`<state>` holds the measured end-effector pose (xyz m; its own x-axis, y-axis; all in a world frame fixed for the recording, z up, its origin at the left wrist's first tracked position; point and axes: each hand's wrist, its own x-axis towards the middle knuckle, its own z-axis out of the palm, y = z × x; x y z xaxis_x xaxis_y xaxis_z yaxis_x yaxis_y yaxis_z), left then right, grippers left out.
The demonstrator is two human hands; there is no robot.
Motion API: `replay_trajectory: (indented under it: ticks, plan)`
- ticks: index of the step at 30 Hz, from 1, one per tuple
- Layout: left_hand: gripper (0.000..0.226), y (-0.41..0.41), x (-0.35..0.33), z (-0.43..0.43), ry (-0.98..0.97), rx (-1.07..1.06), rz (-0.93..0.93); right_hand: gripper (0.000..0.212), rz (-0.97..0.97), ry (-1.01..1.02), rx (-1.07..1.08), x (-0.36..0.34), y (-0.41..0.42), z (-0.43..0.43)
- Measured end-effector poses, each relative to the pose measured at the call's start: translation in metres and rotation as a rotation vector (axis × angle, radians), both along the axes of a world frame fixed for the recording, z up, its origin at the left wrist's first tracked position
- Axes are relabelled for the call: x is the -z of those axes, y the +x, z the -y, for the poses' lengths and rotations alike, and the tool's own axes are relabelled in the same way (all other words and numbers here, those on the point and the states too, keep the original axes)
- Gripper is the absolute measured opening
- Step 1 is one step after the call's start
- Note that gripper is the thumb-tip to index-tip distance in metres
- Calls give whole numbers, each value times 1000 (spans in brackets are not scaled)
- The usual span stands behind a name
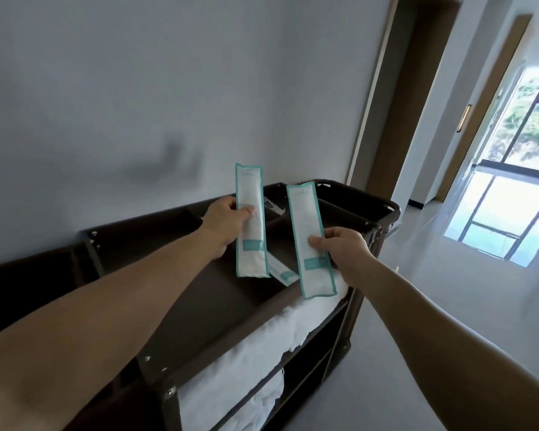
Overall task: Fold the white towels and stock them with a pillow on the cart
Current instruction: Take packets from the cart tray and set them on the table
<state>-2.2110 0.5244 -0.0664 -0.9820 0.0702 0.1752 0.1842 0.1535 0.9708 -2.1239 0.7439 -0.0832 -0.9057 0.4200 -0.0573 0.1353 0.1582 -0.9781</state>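
Observation:
A dark brown housekeeping cart [218, 325] stands against the wall. White linen [255, 349] fills its upper shelf, and more white cloth [262, 402] lies on the shelf below. My left hand [227, 225] pinches a long white packet with teal edges [251, 219] upright above the cart's top tray. My right hand [343, 253] pinches a second packet of the same kind [310, 241] over the tray's front edge. A third packet [282, 272] lies flat in the tray between them. I cannot tell towel from pillow in the linen.
The cart's top tray has dividers and a deep bin at its far end [355, 200]. A plain wall runs behind the cart. To the right a corridor with a pale floor [448, 290] leads to a large window [511, 188] and a doorway [411, 98].

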Motion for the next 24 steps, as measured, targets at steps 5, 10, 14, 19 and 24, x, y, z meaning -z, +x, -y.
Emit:
replay_trajectory:
  ticks: [5, 10, 14, 19, 24]
  plan:
    - [10, -45, -3, -16, 29, -37, 13, 18, -23, 14, -26, -5, -66, -26]
    - [11, -77, 6, -34, 8, -144, -10, 19, 44, 92, -176, 18, -130, -42]
    - [12, -93, 21, -51, 17, -270, 25, 20, 119, 245, -341, 48, -172, -52]
    - [7, -93, 36, -70, -54, -466, 74, 32, 249, 477, -609, 80, -196, -60]
    - [16, -77, 43, -76, -135, -626, 89, 41, 353, 467, -707, 100, -200, -67]
